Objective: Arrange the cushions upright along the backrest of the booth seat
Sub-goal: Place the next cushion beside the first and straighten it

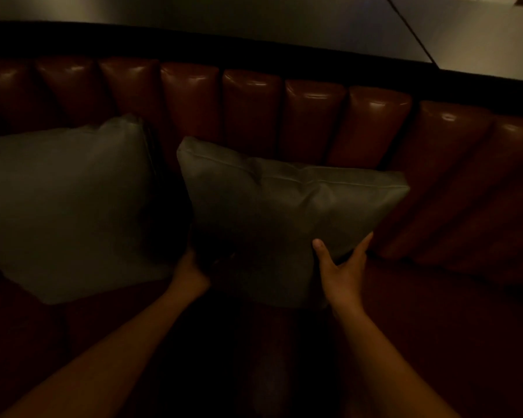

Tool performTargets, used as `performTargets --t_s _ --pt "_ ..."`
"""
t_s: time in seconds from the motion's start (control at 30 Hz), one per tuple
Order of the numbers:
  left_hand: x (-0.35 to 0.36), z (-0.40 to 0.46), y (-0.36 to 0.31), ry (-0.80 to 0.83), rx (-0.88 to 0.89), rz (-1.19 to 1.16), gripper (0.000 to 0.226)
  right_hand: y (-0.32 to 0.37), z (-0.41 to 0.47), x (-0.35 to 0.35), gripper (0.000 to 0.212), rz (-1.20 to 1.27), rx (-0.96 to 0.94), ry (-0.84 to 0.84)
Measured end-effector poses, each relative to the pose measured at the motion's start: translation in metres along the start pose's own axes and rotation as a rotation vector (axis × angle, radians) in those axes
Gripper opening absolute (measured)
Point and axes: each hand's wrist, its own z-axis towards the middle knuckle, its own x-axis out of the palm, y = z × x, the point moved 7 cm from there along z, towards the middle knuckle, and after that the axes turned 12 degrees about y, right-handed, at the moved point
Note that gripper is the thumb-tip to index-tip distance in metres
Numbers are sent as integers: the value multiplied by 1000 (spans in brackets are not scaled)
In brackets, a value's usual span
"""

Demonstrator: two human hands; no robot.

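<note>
dim booth seat, right hand (341, 267) gripping the lower right edge of a grey-green cushion (284, 215), thumb on its front, left hand (191, 267) at its lower left, fingers hidden, grip unclear, cushion upright against the padded red-brown backrest (254, 107), second cushion (70, 200) just beside

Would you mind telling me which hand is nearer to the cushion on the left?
The left hand is nearer: it sits at that left cushion's lower right corner, holding the middle cushion. The right hand grips the middle cushion's far right edge.
</note>
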Motion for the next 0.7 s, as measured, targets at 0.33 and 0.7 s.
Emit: performTargets --t_s 0.33,0.7 --pt "1 -51 -126 -346 623 1080 108 83 -32 13 135 -751 -378 44" --pt "0 -5 -139 -131 435 1109 128 81 15 34 136 -935 -159 247"
